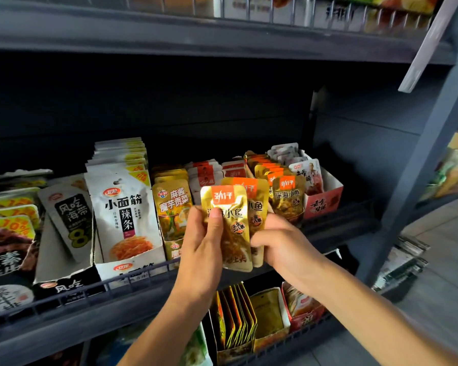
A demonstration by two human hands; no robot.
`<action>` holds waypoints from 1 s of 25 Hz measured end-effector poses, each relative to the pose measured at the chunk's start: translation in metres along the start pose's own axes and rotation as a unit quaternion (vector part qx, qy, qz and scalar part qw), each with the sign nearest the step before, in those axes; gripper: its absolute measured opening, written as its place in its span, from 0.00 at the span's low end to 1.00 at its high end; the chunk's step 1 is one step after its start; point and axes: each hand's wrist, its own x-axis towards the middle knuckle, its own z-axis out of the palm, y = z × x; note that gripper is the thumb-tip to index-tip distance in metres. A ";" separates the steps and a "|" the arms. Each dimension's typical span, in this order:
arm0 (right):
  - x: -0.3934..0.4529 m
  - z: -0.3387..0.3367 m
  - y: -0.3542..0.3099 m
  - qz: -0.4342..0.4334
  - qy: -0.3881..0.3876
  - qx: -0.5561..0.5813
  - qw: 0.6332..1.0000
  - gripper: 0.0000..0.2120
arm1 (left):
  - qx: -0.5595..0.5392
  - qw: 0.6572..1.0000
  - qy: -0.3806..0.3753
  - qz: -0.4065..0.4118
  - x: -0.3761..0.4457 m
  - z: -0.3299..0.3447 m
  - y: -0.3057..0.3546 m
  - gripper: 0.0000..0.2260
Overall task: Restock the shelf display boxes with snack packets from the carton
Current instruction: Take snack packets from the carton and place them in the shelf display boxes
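At frame centre my left hand [201, 244] pinches a gold snack packet [233, 228], thumb on its front. My right hand [283, 244] grips a second packet [258, 207] just behind it, before the shelf [143, 289].

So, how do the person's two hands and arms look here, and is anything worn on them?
Both the left hand and the right hand are bare: no gloves, and no rings, watch or bracelet can be seen. The forearms are bare too, with no sleeve in view up to the picture's bottom edge. The nails look short and unpainted where they show, as on the left thumb.
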 end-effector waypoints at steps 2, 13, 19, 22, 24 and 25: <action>-0.004 -0.005 -0.009 -0.010 -0.013 -0.041 0.999 0.20 | -0.011 0.999 0.025 0.018 0.006 0.012 0.004 0.06; -0.006 -0.068 -0.027 -0.034 0.091 -0.048 0.994 0.13 | 0.064 0.998 0.001 0.029 0.036 0.067 -0.014 0.14; 0.035 -0.144 -0.028 -0.081 0.203 -0.020 0.976 0.12 | 0.516 0.803 -0.100 0.282 0.044 0.069 -0.045 0.11; 0.050 -0.148 -0.024 -0.046 0.163 -0.105 0.980 0.17 | 0.647 0.698 -0.185 0.245 0.050 0.078 -0.046 0.21; 0.056 -0.147 -0.026 -0.036 0.139 -0.094 0.985 0.17 | 0.675 0.676 -0.224 0.194 0.056 0.082 -0.045 0.25; 0.059 -0.146 -0.028 -0.031 0.126 -0.102 0.986 0.16 | 0.674 0.675 -0.238 0.181 0.057 0.083 -0.046 0.25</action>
